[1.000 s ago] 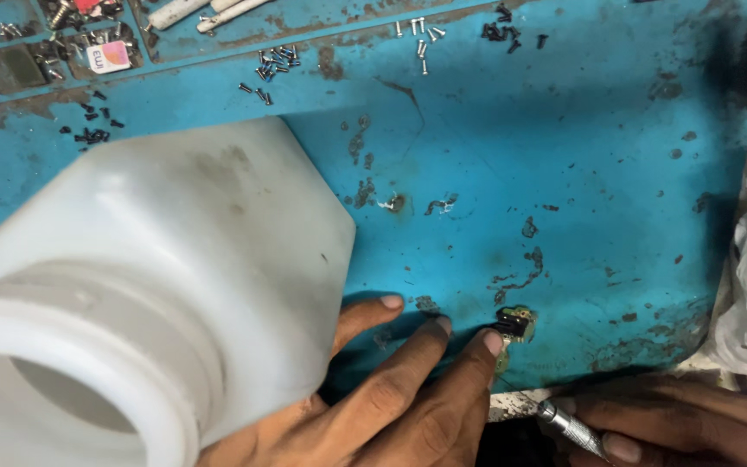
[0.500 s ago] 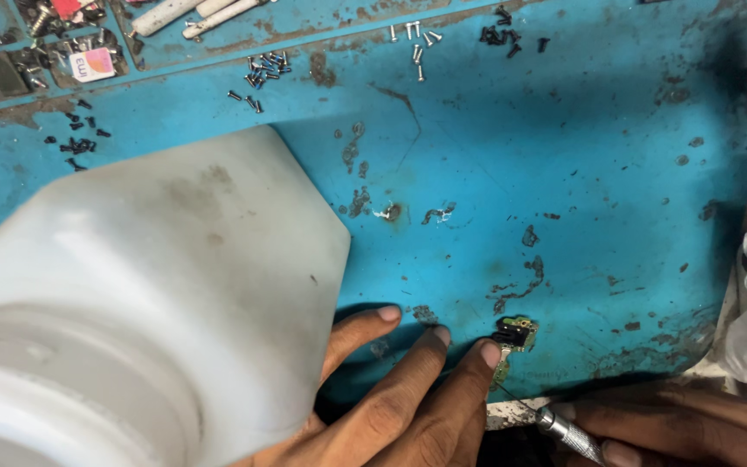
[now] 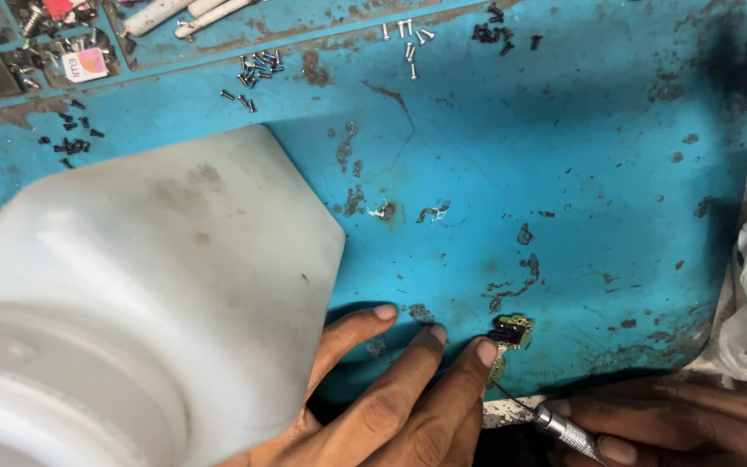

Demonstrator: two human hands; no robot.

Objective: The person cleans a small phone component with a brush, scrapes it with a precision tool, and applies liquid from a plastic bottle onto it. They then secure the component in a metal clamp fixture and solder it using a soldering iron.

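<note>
Little has shifted: my left fingers point(image 3: 408, 380) pin the small board point(image 3: 509, 333) near the mat's point(image 3: 564, 156) front edge, my right hand point(image 3: 650, 424) grips the probe point(image 3: 564, 430), which could slip and scratch it.

A small card-like label point(image 3: 85, 64) lies at the upper left of the frame, in a shallow compartment of the blue work mat point(image 3: 564, 156). It is roughly rectangular with rounded corners, white along its left part and pink to orange over the rest, and it sits slightly tilted among loose dark screws. A red piece point(image 3: 62, 7), cut off by the top edge just above it, may be another label, though too little shows to tell. No screens or signs appear.
</note>
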